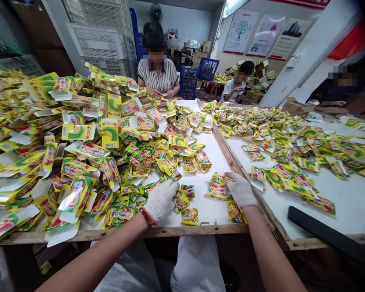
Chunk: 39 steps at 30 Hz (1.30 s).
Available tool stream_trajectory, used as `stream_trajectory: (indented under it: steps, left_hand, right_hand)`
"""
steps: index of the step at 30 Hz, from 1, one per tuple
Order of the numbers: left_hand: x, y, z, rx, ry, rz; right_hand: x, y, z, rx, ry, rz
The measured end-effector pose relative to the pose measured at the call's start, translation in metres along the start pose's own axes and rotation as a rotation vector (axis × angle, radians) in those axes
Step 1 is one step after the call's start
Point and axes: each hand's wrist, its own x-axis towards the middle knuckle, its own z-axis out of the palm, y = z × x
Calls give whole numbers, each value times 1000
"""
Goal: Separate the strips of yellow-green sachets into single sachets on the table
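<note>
Yellow foil sachets [189, 216], small and flat, scattered on the white tabletop [208, 215] at bottom centre of the frame, between two white-gloved hands. Nearest the right hand [240, 188], a small overlapping stack of sachets [219, 188], its long axis running roughly across the frame; fingers slightly spread against its edge, no clear pinch. Left hand [160, 200] curled down beside further sachets, pinch or mere touch impossible to tell. Left forearm [91, 253] and right forearm [270, 251] angled in from the lower corners. Beyond, a heap of yellow printed packets [76, 134] at left, a second tabletop [346, 219] at right, a seated co-worker [156, 77] at top centre.
</note>
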Motion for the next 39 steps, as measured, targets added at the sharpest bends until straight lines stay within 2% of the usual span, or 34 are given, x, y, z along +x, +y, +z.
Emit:
stream_trajectory:
  steps: [3, 7, 12, 14, 17, 20, 22, 25, 28, 31, 33, 36, 39]
  left_hand:
    - [1, 7, -1, 25, -62, 19]
    - [-6, 10, 4, 28, -47, -34]
    - [-14, 8, 9, -37, -79, -26]
    - [-14, 8, 9, -46, -56, -17]
    - [-11, 14, 9, -20, 0, -41]
    - [-5, 21, 10, 21, -26, -76]
    - [-2, 22, 12, -1, -65, -106]
    - [-3, 19, 13, -95, -56, -141]
    - [-10, 14, 14, -193, 31, -130]
    - [-18, 13, 14, -242, 84, -148]
    - [-20, 15, 13, -182, 81, -159]
    - [-17, 21, 12, -26, 6, -144]
    - [-14, 25, 12, 26, -21, -112]
  right_hand:
    - [24, -9, 7, -217, -125, -15]
    - [36, -19, 16, -443, -265, -34]
    - [8, -47, 25, -576, -267, -153]
    - [-11, -61, 36, -578, -265, -225]
    - [-38, -79, 59, -582, -335, -305]
    - [-52, -87, 79, -557, -371, -320]
    - [-56, -88, 83, -519, -351, -309]
    - [-62, -85, 73, -441, -281, -273]
    - [-78, -83, 57, -163, -242, -116]
    - [-101, -85, 48, 61, -279, 17]
    - [-112, -85, 48, 110, -295, 64]
    - [-118, -82, 54, 153, -311, 130]
    - [-117, -75, 59, 111, -271, 66]
